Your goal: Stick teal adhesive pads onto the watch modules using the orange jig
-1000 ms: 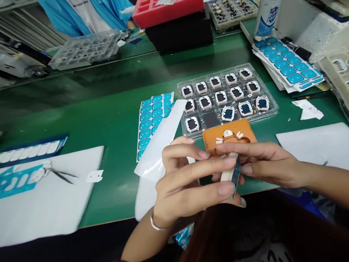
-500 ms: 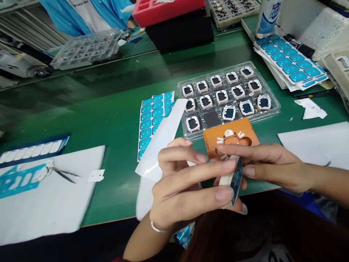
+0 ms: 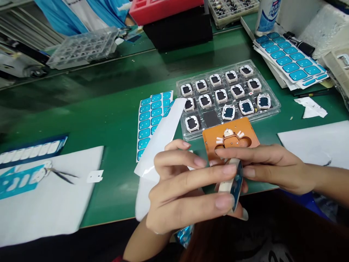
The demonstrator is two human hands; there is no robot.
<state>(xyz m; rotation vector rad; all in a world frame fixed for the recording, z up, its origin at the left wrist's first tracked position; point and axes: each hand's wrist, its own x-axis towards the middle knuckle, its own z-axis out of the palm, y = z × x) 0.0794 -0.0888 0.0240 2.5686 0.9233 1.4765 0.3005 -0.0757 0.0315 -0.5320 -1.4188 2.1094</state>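
On a green worktop (image 3: 117,116), a clear tray (image 3: 261,116) of white watch frames lies right of center, above an orange fixture (image 3: 212,140). At lower center, the left hand (image 3: 180,193) and right hand (image 3: 280,167) pinch a pale watch case (image 3: 227,185) between their fingers, its long axis steep, top leaning slightly right, dark glossy face turned right.

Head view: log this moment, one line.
left hand: holding pale-rimmed part | right hand: gripping its edge | orange block: beyond hands | clear tray: farther
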